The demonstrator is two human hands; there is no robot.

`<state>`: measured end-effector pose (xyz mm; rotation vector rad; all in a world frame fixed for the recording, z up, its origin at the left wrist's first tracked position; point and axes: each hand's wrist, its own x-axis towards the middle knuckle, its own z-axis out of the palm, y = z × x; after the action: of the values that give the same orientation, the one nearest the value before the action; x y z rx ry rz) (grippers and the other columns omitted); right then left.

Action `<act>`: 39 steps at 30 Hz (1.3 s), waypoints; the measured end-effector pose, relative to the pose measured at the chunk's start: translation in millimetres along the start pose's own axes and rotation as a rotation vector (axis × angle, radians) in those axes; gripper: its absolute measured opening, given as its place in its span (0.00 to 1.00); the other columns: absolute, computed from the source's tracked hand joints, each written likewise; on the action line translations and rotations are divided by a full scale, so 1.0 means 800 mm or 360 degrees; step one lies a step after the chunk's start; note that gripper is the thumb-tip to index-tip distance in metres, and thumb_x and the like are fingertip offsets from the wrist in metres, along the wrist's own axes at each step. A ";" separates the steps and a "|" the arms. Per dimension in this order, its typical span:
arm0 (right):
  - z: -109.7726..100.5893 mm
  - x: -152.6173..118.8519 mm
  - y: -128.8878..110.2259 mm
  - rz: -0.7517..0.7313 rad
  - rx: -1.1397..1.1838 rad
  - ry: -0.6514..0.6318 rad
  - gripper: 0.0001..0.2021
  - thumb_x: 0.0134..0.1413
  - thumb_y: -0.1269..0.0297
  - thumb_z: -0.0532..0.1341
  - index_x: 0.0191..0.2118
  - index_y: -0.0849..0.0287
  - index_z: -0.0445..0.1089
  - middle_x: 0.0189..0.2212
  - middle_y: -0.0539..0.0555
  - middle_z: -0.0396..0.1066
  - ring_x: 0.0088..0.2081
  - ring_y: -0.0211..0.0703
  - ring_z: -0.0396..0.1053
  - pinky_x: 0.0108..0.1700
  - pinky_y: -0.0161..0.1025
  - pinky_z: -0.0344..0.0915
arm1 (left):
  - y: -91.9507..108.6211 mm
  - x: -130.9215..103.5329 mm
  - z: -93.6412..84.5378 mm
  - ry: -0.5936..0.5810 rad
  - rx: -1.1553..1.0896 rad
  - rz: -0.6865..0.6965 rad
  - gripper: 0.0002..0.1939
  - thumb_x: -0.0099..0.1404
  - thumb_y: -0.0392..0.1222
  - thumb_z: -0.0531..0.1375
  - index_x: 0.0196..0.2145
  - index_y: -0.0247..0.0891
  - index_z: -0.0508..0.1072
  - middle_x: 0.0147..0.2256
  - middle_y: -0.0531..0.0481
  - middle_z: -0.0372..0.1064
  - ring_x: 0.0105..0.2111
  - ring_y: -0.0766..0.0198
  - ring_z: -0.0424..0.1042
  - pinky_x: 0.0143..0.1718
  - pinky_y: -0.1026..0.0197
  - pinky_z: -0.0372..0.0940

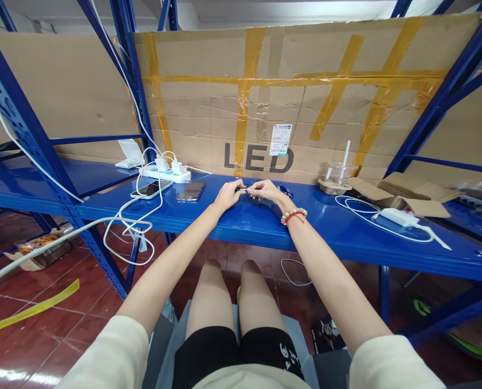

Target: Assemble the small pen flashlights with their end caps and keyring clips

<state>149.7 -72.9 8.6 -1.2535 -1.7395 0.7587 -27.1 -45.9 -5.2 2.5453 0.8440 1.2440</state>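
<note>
My left hand (pixel 228 195) and my right hand (pixel 266 192) meet above the blue shelf table (pixel 245 221), near its middle. Between them is a small, dark, slim object (pixel 241 189), too small to name. My left fingers are closed on its left end, and my right fingers pinch at its right end. Small dark blue bits show just under my right fingertips. A dark blue item (pixel 285 190) lies on the table behind my right hand. Beads and a red string circle my right wrist.
Two phones (pixel 154 189) (pixel 191 190) lie at the left, before a white power strip (pixel 166 174) with cables. To the right are a plastic cup (pixel 340 174), a white adapter (pixel 399 217) with its cable and opened cardboard (pixel 411 197). A large cardboard sheet (pixel 208 113) stands behind.
</note>
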 end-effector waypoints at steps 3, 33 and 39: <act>0.002 -0.003 -0.005 0.0049 -0.0028 0.0019 0.16 0.34 0.54 0.71 0.25 0.64 0.74 0.15 0.49 0.67 0.17 0.30 0.60 0.19 0.28 0.59 | -0.001 0.001 0.000 -0.0003 0.0034 -0.0016 0.03 0.57 0.37 0.59 0.27 0.37 0.68 0.33 0.49 0.74 0.37 0.61 0.72 0.40 0.62 0.63; 0.001 0.000 -0.004 -0.0206 0.0118 0.0155 0.20 0.27 0.52 0.70 0.26 0.64 0.74 0.19 0.50 0.69 0.20 0.32 0.62 0.22 0.31 0.59 | 0.001 0.002 0.010 -0.0133 -0.0128 -0.0174 0.13 0.64 0.41 0.49 0.37 0.35 0.71 0.25 0.52 0.70 0.28 0.64 0.69 0.36 0.64 0.63; -0.001 0.000 0.001 -0.0178 0.0094 0.0084 0.20 0.27 0.52 0.71 0.24 0.64 0.71 0.17 0.48 0.67 0.18 0.30 0.60 0.20 0.30 0.57 | 0.004 0.002 0.009 -0.0223 -0.0094 -0.0095 0.13 0.63 0.37 0.49 0.40 0.33 0.72 0.28 0.50 0.72 0.31 0.63 0.70 0.38 0.64 0.63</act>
<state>150.8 -72.8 8.3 -1.1170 -1.7171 0.7009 -19.7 -46.9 -7.6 2.5070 0.8328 1.0437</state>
